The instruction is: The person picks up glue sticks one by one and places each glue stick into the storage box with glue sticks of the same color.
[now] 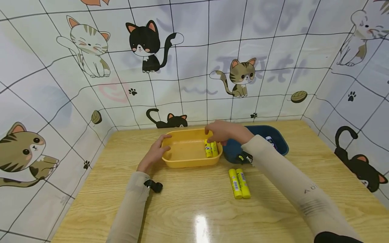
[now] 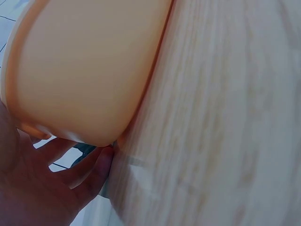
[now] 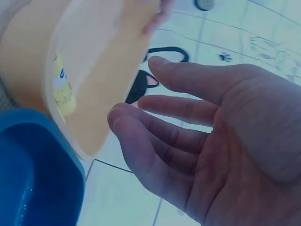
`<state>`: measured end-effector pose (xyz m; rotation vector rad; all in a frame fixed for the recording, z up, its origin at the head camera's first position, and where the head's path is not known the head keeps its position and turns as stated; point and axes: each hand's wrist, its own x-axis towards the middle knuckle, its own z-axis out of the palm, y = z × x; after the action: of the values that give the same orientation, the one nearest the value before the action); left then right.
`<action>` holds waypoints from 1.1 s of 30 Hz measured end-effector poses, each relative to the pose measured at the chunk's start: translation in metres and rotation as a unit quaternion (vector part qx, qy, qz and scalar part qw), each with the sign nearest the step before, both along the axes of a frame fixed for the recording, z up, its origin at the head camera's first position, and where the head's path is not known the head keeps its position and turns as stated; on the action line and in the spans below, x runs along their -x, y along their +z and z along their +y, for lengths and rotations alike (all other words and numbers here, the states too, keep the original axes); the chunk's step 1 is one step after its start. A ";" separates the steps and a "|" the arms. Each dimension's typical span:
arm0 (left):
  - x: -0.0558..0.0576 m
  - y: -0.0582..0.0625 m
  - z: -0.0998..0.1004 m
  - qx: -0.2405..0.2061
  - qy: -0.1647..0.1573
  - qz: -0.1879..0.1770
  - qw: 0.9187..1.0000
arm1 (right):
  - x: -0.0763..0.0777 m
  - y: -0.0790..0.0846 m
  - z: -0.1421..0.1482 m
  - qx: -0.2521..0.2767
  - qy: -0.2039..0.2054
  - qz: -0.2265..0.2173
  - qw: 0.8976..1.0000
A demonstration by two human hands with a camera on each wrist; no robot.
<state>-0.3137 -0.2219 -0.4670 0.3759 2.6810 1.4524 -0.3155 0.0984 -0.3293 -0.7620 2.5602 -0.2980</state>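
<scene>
A yellow plastic basin [image 1: 185, 163] stands at the back of the table. My left hand [image 1: 154, 152] grips its left end, the thumb over the rim; in the left wrist view the fingers [image 2: 96, 172] lie against the basin's outer wall. Two yellow glue sticks [image 1: 208, 150] lie inside at the right end. My right hand [image 1: 223, 131] hovers over that end with nothing in it. Its fingers [image 3: 164, 134] are loosely bent, thumb apart, in the right wrist view. Two more yellow glue sticks [image 1: 239, 184] lie side by side on the table in front.
A dark blue basin [image 1: 284, 146] stands right of the yellow one, partly hidden by my right forearm. Inside it is a small white and dark tube [image 1: 270, 141]. The wooden table [image 1: 182, 202] ends at a wall covering [image 1: 194, 77] printed with cats.
</scene>
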 end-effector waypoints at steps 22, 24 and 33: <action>-0.002 0.002 0.001 0.000 0.010 -0.016 1.000 | -0.080 -0.033 0.085 0.108 0.012 0.009 0.994; -0.002 0.002 0.001 0.000 0.011 -0.016 1.000 | -0.084 -0.036 0.088 0.110 0.011 0.007 0.994; -0.002 0.002 0.001 -0.002 0.005 -0.011 1.000 | -0.095 -0.049 0.096 0.114 -0.008 -0.032 0.993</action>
<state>-0.3119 -0.2206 -0.4651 0.3445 2.6668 1.4564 -0.2209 0.1946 -0.3786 -0.7992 2.4996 -0.6174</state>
